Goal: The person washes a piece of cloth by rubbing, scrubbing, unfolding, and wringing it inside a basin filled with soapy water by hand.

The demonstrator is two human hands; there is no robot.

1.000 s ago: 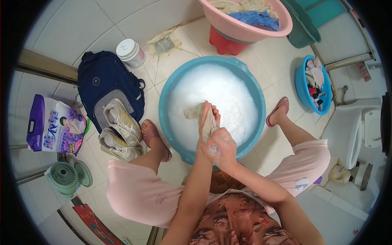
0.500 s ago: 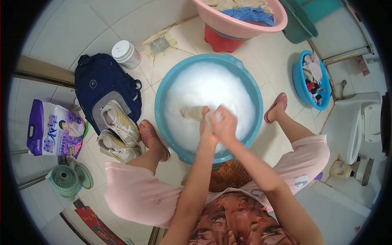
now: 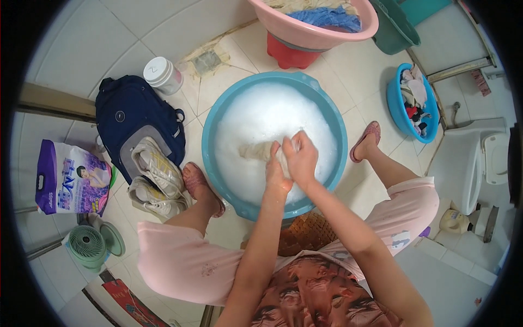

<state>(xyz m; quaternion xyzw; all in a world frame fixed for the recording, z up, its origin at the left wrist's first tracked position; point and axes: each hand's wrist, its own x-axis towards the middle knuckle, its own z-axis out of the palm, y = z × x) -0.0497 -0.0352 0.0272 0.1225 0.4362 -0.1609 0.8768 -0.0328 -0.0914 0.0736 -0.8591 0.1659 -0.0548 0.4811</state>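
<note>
Between my spread feet stands a wide blue basin filled with white suds. Over its near half, both my hands are together on a wet, pale beige cloth, long and narrow like a sock. My left hand is wrapped round it, with one end of the cloth sticking out to the left over the foam. My right hand, closed, presses against the left one and grips the bunched part. Some of the cloth is hidden by the fingers.
Ahead, a pink basin of clothes rests on a red stool. To the left are a navy backpack, white sneakers, a lidded tub, a detergent bag and a green fan. A blue laundry tub stands right.
My right hand, smeared by motion before, now shows clearly and has risen slightly. The cloth stays in both hands above the suds. The whole view has shifted a little.
</note>
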